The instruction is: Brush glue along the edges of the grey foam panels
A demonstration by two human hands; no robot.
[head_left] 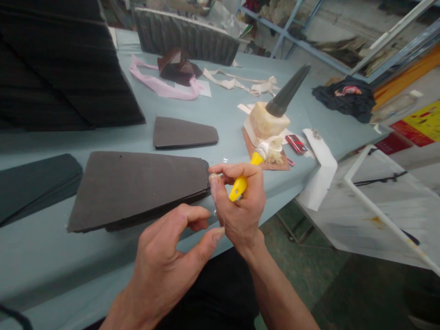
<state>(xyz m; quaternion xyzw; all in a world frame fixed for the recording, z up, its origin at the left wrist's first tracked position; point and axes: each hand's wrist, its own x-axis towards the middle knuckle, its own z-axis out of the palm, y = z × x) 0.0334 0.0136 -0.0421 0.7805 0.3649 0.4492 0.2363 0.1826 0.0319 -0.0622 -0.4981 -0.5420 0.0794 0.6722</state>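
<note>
Bare hands (165, 259), bare forearms (277, 288), black garment (220, 293), perhaps trousers

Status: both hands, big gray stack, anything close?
Right hand gripping yellow-handled tool, near narrow end of big gray stack. Left hand open. Smaller gray piece beyond it.

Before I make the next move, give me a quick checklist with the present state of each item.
1. Tool held: right hand grips the yellow-handled tool. Ok.
2. Left hand free: thumb and forefinger apart, nothing visible between them. Ok.
3. Large grey stack flush: lower layers sit offset along the near side. Not ok.
4. Small grey stack separate from the large one: a gap shows. Ok.
5. Tool's head off the pale block: they overlap in this view. Cannot tell.
</note>
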